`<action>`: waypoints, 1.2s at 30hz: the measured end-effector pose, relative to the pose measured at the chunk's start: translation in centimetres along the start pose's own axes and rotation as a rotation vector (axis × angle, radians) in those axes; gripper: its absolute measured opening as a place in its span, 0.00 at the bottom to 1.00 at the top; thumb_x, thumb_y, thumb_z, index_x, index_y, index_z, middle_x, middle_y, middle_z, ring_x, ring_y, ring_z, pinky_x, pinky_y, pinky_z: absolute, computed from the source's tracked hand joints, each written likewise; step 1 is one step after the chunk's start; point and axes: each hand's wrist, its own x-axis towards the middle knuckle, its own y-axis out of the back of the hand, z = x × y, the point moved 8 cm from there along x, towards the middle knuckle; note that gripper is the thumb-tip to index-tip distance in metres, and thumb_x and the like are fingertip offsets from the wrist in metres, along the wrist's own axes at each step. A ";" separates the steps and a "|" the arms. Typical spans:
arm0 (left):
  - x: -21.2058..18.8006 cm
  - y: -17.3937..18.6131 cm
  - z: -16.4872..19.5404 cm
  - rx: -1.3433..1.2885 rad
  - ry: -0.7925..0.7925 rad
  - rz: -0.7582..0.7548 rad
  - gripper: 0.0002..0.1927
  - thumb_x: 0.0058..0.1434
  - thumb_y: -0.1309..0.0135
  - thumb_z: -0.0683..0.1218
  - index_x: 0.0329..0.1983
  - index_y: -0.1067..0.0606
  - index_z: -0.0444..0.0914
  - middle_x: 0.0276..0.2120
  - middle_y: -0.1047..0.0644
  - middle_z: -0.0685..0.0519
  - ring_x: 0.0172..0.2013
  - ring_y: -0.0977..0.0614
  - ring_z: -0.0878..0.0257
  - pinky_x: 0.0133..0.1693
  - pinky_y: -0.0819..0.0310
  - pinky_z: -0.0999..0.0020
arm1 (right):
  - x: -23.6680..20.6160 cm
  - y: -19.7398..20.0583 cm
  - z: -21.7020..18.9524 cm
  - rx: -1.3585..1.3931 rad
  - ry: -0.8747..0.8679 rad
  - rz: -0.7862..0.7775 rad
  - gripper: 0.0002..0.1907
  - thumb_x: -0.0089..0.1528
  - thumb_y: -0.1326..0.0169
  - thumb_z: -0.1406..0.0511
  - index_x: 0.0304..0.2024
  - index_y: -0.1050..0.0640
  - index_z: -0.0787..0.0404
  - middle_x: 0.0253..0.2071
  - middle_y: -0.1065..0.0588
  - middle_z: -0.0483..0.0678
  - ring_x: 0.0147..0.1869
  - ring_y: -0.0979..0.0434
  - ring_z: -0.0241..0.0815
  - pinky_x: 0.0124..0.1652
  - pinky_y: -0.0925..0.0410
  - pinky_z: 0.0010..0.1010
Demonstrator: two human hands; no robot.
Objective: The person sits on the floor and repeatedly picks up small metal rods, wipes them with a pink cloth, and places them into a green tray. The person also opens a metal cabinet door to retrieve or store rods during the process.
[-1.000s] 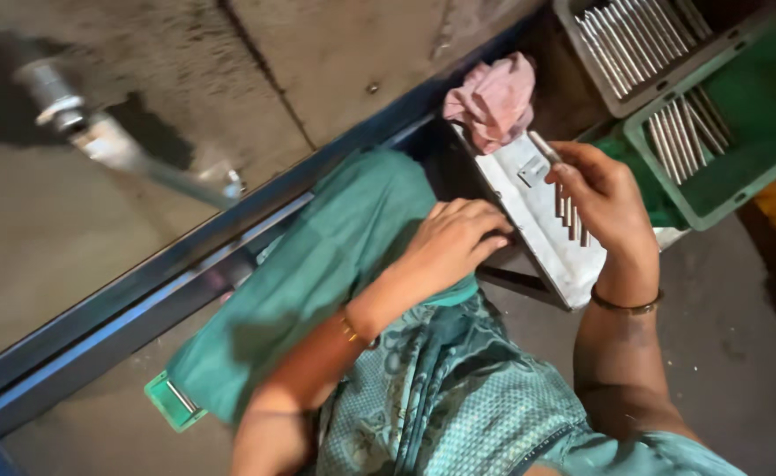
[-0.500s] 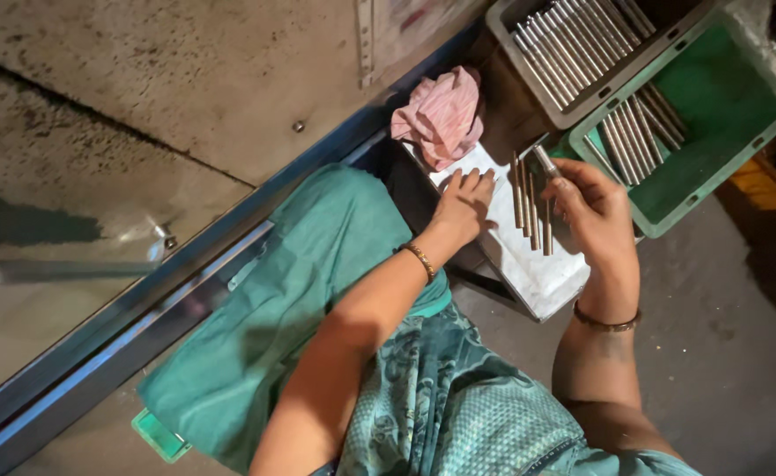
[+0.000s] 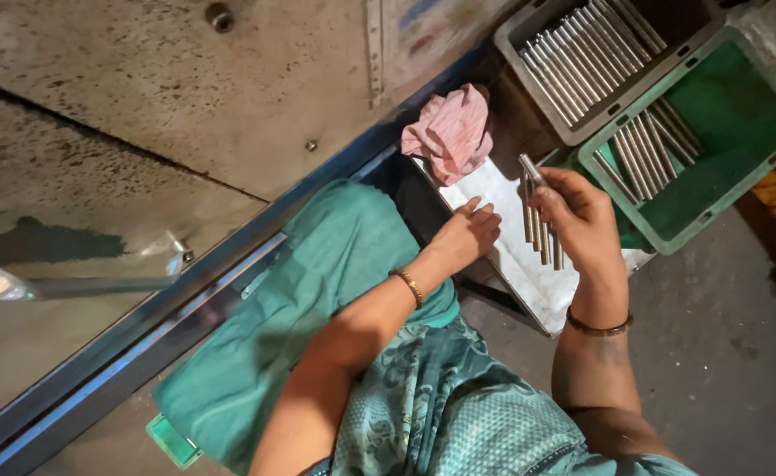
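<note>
My right hand [image 3: 582, 220] grips a small bunch of thin metal rods [image 3: 538, 219] upright over a shiny metal plate [image 3: 529, 264]. My left hand [image 3: 465, 234] rests with fingers loosely curled on the near edge of that plate, holding nothing, close beside the rods. A crumpled pink cloth [image 3: 451, 132] lies at the plate's far end. My knee under teal fabric [image 3: 317, 291] sits left of the plate.
A grey crate [image 3: 529, 84] full of several metal rods [image 3: 590, 53] stands at the top right. Beside it a green crate [image 3: 740, 123] holds several rods [image 3: 648, 141] at its left end. A blue metal rail [image 3: 123, 353] runs diagonally across the concrete floor.
The view has shifted so the crates and plate sit lower in the frame. My left hand has moved from the teal cloth to the plate's edge. My right hand still holds the rods.
</note>
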 end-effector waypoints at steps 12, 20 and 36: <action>-7.0 -4.1 -12.5 -1.504 1.029 0.181 0.12 0.68 0.60 0.49 0.37 0.27 0.40 0.23 0.28 0.55 0.20 0.29 0.64 0.21 0.33 0.68 | 0.7 -6.7 -0.9 -0.118 -0.060 -0.133 0.13 0.68 0.46 0.68 0.53 0.21 0.66 0.34 0.23 0.43 0.34 0.31 0.29 0.30 0.38 0.25; -9.1 -0.8 -13.2 -2.198 1.104 0.343 0.27 0.72 0.56 0.62 0.20 0.38 0.44 0.14 0.42 0.62 0.13 0.44 0.71 0.16 0.54 0.72 | 1.0 -14.4 -1.4 -0.190 0.067 -0.341 0.12 0.67 0.44 0.66 0.50 0.21 0.67 0.35 0.22 0.43 0.38 0.26 0.30 0.37 0.32 0.23; -9.1 -0.8 -13.1 -2.152 1.185 0.318 0.27 0.71 0.57 0.62 0.18 0.37 0.45 0.13 0.40 0.60 0.12 0.43 0.69 0.15 0.54 0.71 | 0.8 -15.6 -0.5 -0.297 0.024 -0.327 0.12 0.66 0.43 0.64 0.48 0.21 0.67 0.34 0.22 0.43 0.37 0.26 0.30 0.37 0.32 0.24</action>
